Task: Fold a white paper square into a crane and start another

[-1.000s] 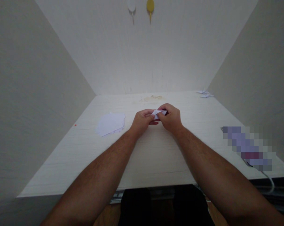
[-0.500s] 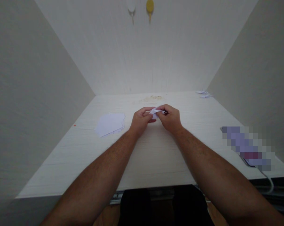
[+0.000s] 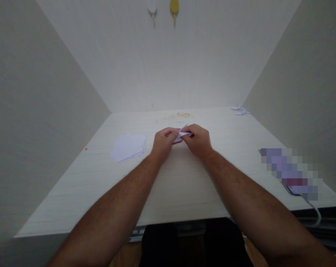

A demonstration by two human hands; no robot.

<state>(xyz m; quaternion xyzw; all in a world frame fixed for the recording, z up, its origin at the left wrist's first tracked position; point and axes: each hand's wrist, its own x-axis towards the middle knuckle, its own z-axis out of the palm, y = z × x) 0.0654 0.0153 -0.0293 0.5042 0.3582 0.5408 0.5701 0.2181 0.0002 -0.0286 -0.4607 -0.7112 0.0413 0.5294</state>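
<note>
A small piece of folded white paper (image 3: 181, 135) is held between both hands above the middle of the table. My left hand (image 3: 164, 141) grips its left side, thumb on top and fingers beneath. My right hand (image 3: 198, 139) pinches the right side between thumb and index finger. One pointed flap of the paper sticks up between the hands. The fingers hide part of the folds. To the left of my left hand lies a loose stack of white paper sheets (image 3: 129, 146).
Several folded white paper pieces (image 3: 240, 110) lie in the far right corner. A blurred-out, phone-like device (image 3: 287, 172) with a white cable (image 3: 314, 207) rests at the right. Walls enclose the white table (image 3: 179, 193) on three sides. Two hooks, one yellow (image 3: 174, 6), hang on the back wall.
The paper has turned between my fingers, and a pointed flap now stands up. Both hands are closer together around it. The whole view has shifted slightly.
</note>
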